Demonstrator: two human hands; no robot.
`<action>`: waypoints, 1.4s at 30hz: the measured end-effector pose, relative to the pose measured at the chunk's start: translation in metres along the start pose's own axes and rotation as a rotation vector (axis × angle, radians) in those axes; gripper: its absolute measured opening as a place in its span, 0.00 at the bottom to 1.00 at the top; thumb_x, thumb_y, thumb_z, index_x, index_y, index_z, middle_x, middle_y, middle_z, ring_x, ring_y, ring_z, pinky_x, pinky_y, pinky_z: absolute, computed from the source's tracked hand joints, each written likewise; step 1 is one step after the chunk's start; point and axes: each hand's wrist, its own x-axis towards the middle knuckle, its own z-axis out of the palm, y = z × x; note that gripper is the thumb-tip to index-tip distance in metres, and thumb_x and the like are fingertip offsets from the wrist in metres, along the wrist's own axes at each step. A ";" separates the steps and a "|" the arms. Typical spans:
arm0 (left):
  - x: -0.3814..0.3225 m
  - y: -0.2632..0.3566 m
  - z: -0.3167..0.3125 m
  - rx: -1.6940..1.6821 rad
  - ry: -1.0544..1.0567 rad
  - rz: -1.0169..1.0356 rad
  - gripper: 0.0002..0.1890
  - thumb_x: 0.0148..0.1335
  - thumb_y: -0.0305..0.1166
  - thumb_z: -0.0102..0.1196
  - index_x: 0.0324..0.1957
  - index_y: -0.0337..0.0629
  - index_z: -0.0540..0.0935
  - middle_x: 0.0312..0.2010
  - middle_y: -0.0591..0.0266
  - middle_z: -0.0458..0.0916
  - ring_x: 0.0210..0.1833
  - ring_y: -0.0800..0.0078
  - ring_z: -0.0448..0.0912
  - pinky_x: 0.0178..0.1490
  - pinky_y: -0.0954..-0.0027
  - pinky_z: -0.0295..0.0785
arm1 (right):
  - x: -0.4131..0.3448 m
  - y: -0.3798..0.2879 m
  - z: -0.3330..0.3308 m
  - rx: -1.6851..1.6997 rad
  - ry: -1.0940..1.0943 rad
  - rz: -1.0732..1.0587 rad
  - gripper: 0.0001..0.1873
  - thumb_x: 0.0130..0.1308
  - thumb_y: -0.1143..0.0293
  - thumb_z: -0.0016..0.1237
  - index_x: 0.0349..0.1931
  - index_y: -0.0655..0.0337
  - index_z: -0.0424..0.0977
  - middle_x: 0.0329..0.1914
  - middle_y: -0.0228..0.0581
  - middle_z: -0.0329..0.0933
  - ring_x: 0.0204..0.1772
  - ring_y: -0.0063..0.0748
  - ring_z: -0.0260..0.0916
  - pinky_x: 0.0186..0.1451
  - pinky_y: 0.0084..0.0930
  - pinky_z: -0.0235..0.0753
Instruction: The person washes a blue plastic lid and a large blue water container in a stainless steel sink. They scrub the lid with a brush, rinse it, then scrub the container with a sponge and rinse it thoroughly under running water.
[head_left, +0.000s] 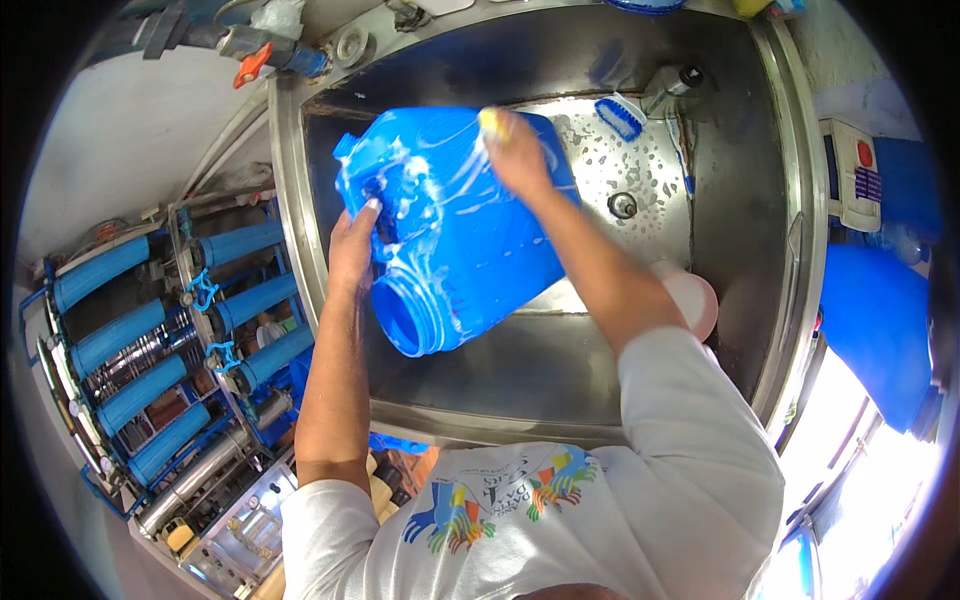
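A large blue plastic jerrycan (487, 232), streaked with white suds, is tilted over a stainless steel sink (480, 412). Its round mouth, uncapped, faces down and left towards me. My left hand (352, 247) grips the jerrycan's handle, the thumb showing on top and the other fingers hidden. In my right hand (517, 154) is a yellow sponge (493, 124), pressed on the jerrycan's far upper side. Suds lie thickest around the handle and neck.
On the sink's wet floor are a blue-bristled brush (619, 118), a glass bottle (671, 90) and a metal drain fitting (622, 205). A pinkish bowl (694, 300) sits partly behind my right arm. A pipe valve with an orange handle (253, 66) is beyond the left rim.
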 end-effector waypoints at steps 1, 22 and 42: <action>-0.001 0.001 0.001 0.043 -0.008 0.044 0.13 0.69 0.37 0.59 0.49 0.41 0.81 0.40 0.63 0.83 0.38 0.75 0.80 0.43 0.71 0.76 | 0.024 -0.006 -0.009 0.097 -0.031 0.135 0.20 0.68 0.62 0.48 0.56 0.62 0.77 0.53 0.53 0.80 0.59 0.53 0.76 0.64 0.42 0.73; 0.060 0.016 -0.018 0.079 0.105 0.098 0.13 0.73 0.44 0.52 0.44 0.46 0.77 0.31 0.63 0.84 0.19 0.83 0.68 0.21 0.78 0.63 | -0.165 0.081 0.001 0.099 -0.147 -0.077 0.32 0.62 0.64 0.58 0.65 0.66 0.66 0.69 0.59 0.63 0.73 0.59 0.58 0.78 0.48 0.55; 0.052 0.015 -0.023 0.287 0.157 0.086 0.14 0.72 0.47 0.55 0.42 0.48 0.77 0.26 0.66 0.80 0.19 0.83 0.67 0.20 0.77 0.60 | 0.020 0.094 0.056 0.299 0.126 0.221 0.18 0.73 0.56 0.43 0.42 0.62 0.80 0.41 0.58 0.81 0.46 0.55 0.79 0.50 0.48 0.75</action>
